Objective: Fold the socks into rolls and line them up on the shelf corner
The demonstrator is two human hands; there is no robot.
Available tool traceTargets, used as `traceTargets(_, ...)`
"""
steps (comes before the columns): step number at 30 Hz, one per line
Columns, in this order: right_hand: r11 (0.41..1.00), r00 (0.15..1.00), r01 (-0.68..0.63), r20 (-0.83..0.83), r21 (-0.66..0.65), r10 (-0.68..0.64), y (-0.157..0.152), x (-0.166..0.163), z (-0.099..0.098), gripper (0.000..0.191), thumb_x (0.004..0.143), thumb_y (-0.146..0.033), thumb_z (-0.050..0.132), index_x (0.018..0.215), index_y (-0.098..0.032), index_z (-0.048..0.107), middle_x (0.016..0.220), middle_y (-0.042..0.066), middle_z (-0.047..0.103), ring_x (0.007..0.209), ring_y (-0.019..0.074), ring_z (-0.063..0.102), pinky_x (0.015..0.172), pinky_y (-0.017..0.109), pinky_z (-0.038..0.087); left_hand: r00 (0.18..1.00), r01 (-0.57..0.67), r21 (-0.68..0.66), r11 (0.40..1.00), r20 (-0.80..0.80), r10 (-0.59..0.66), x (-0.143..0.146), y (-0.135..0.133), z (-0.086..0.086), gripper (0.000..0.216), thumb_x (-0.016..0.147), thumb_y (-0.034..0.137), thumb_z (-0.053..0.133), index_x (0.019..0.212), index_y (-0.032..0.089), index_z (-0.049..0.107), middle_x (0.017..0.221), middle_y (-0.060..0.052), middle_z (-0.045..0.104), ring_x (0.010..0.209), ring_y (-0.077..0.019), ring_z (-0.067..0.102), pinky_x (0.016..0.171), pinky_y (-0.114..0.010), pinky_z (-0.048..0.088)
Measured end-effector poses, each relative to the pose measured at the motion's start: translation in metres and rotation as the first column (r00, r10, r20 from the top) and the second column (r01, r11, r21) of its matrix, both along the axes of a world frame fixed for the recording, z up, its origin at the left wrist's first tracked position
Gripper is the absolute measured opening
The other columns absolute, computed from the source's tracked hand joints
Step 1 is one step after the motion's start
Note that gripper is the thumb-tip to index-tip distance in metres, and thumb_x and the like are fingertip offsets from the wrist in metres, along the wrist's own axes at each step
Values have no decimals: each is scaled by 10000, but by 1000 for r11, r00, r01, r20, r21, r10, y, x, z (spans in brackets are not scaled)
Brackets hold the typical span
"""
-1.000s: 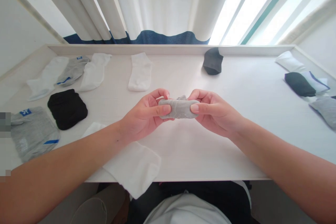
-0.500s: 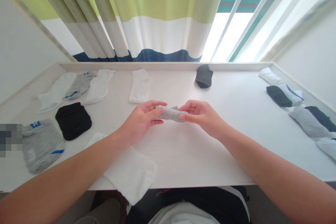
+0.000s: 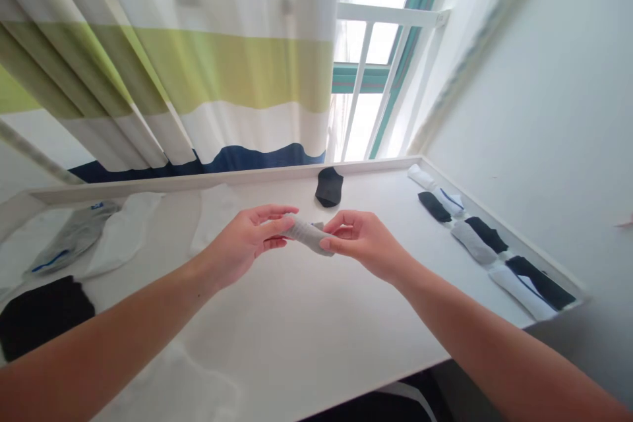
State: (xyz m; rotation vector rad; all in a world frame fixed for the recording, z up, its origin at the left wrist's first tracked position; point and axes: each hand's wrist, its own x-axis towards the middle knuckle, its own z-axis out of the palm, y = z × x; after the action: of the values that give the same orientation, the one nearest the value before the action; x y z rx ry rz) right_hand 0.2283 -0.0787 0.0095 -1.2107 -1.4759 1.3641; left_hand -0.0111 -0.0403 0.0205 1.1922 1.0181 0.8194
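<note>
A grey sock (image 3: 309, 235), folded into a narrow roll, is held above the white table between both hands. My left hand (image 3: 252, 234) pinches its left end with thumb and fingers. At the other end, my right hand (image 3: 359, 241) grips it, fingers curled behind and thumb in front. A bit of blue shows on the sock near the right fingertips. Beyond the hands lies a dark grey sock (image 3: 329, 187) by the table's back ledge. Partly behind my left hand is a white sock (image 3: 212, 214) lying flat.
On the left lie a white sock (image 3: 126, 231), a grey one with blue marks (image 3: 76, 237) and a black one (image 3: 47, 313). Several folded socks (image 3: 475, 242) line the right edge of the table (image 3: 316, 336). A raised ledge (image 3: 247, 177) runs along the back, before the curtain (image 3: 237, 72).
The camera view has turned to the right and up, so the table appears shifted left and tilted. Both hands keep hold of the grey sock, its right end now lower.
</note>
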Motion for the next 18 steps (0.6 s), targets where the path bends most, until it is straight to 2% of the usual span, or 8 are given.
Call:
traceTargets(5,977,980,166,83,136,-178,10,58,12,336,701,-452,890,816,-199,702,837,35,775,791,218,701,753,369,495,990,126,33,991,55,-128,72,41,12,482,721,456,911,1105,205,763,1021,-69,740,939,-198,687,882,-360,502)
traceTargets(8,918,921,310,160,246,-354,23,98,16,353,691,-481,876,810,-194,708,814,31,761,788,210,684,769,366,488,986,154,-2,988,59,-154,123,69,16,448,716,376,921,1070,180,729,1005,-81,741,868,-192,706,877,-362,512)
traceTargets(11,861,850,406,218,306,-479,41,136,18,343,679,-459,865,802,-194,685,826,36,757,792,206,677,762,354,479,988,152,-56,987,29,-150,174,96,16,343,784,267,871,1062,180,691,964,-74,735,829,-178,717,850,-330,519)
traceTargets(18,852,725,435,448,291,-523,94,206,14,225,706,-345,801,809,-198,665,795,29,747,708,177,646,691,314,449,982,151,-60,987,-105,-157,272,153,3,253,822,203,835,1006,178,662,898,-57,724,773,-154,703,807,-297,531)
